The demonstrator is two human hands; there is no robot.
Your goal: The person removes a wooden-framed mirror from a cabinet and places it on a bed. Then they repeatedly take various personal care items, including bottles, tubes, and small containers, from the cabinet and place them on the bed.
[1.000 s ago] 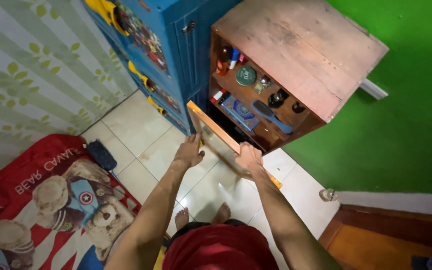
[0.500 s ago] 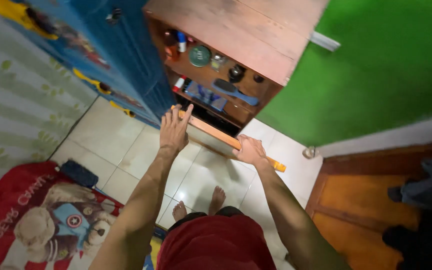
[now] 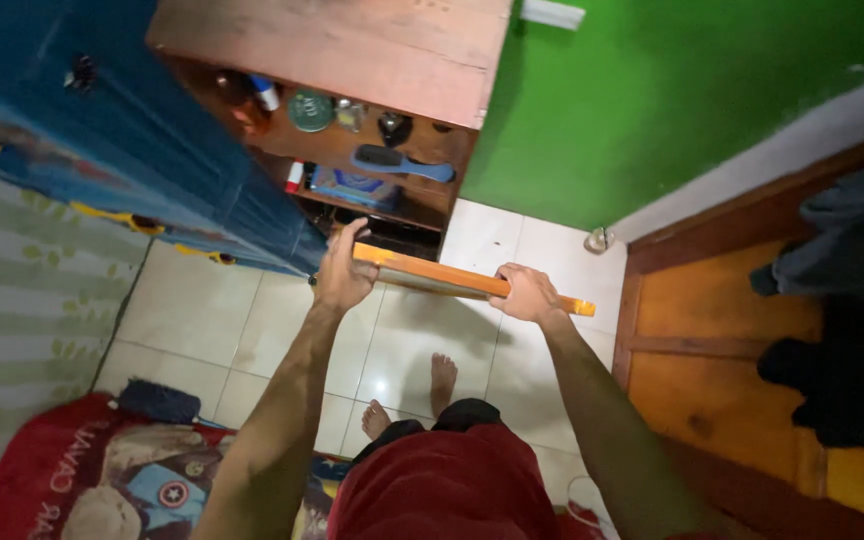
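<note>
Your left hand [image 3: 340,275] and right hand [image 3: 527,293] now both grip the flat orange wooden-framed board [image 3: 432,277], lifted level mid-frame.

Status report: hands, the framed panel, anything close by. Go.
Left hand and right hand both grip orange-framed panel, edge-on, above tile floor. Wooden shelf unit right ahead, blue cabinet at left.

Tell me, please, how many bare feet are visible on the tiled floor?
2. One bare foot is on the tile below the orange-framed mirror; the other bare foot is lower left, partly hidden by the red shorts.
</note>
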